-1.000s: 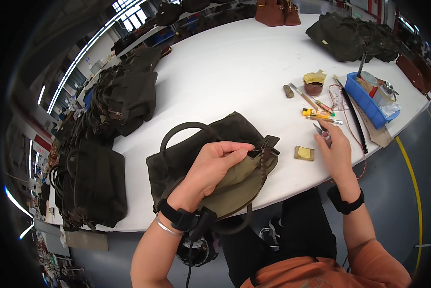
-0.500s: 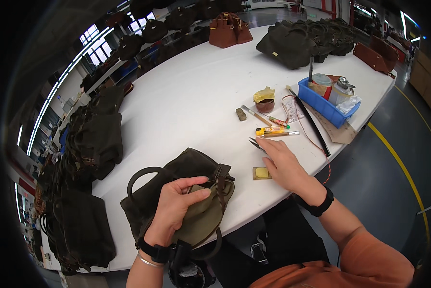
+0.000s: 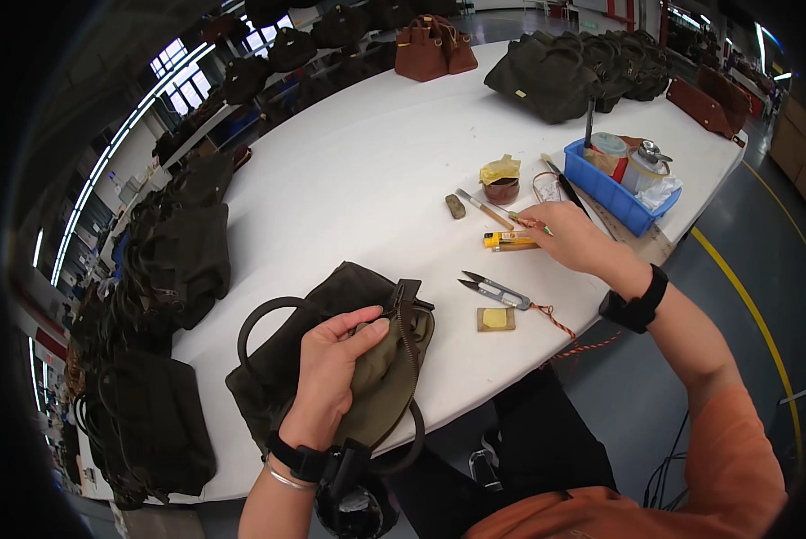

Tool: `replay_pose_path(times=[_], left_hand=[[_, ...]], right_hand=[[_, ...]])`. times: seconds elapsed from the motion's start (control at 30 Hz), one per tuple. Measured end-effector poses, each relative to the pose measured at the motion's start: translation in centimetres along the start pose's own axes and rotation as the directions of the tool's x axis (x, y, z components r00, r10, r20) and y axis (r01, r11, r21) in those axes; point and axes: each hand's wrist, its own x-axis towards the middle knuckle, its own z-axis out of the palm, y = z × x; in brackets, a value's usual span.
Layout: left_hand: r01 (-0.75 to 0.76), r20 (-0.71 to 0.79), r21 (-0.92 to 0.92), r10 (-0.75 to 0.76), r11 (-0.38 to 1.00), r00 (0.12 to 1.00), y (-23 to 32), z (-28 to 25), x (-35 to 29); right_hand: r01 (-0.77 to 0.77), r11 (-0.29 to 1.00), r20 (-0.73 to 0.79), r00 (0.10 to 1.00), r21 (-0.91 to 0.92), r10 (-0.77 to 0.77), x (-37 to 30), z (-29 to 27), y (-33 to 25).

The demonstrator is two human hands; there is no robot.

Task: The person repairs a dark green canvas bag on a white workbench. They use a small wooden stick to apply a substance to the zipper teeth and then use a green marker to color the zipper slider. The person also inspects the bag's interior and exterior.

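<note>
A dark green handbag (image 3: 309,310) lies on the table's near edge, its zipper (image 3: 406,337) undone and its olive lining (image 3: 376,382) turned out. My left hand (image 3: 331,359) is closed in a pinch at the lining beside the zipper; the fingertips partly hide what they grip. Farther right, my right hand (image 3: 560,235) reaches over the small tools. Its fingers close on a slim patterned stick (image 3: 522,220), mostly covered by the hand. Grey thread snips (image 3: 500,291) with a braided orange cord (image 3: 560,325) rest between the hands, above a small block with a yellow top (image 3: 496,319).
Beside my right hand lie a yellow lighter (image 3: 502,240), a wooden-handled tool (image 3: 484,208) and a brown lump (image 3: 455,207). A paper-topped pot (image 3: 500,180) and a blue bin (image 3: 614,189) stand beyond. Dark bags line the left edge (image 3: 156,422) and far side (image 3: 547,76).
My right hand has let go of the snips, leaving them on the table, and moved away to the slim stick by the lighter. My left hand stays at the handbag.
</note>
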Motion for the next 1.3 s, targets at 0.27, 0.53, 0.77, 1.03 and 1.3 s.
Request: replay_pose_path(times=[0.27,0.53,0.77,1.03,1.3], left_hand=[[0.004,0.024,-0.023,-0.004,1.0,1.0,-0.5,0.2,0.2],[-0.002,0.066,-0.057,0.005,0.998,0.998,-0.9,-1.0,0.0],[-0.028,0.077,-0.034,0.03,0.999,0.997,-1.6,-1.2,0.5],[-0.047,0.068,-0.06,0.051,0.997,0.996,-2.2,-0.8,0.3],[-0.038,0.063,-0.083,0.044,0.996,0.997,-2.0,-0.4,-0.2]], right_hand=[[-0.029,0.985,0.124,0.991,-0.168,0.05,3.4,1.3,2.9],[-0.062,0.998,-0.019,0.998,-0.003,0.062,4.8,-1.0,0.0],[0.183,0.857,-0.279,0.959,0.482,-0.049,2.0,-4.1,-5.2],[-0.102,0.444,0.15,0.986,0.89,-0.074,-3.0,-0.2,-11.9],[-0.347,0.117,0.361,0.923,0.93,-0.132,-3.5,3.3,-12.9]])
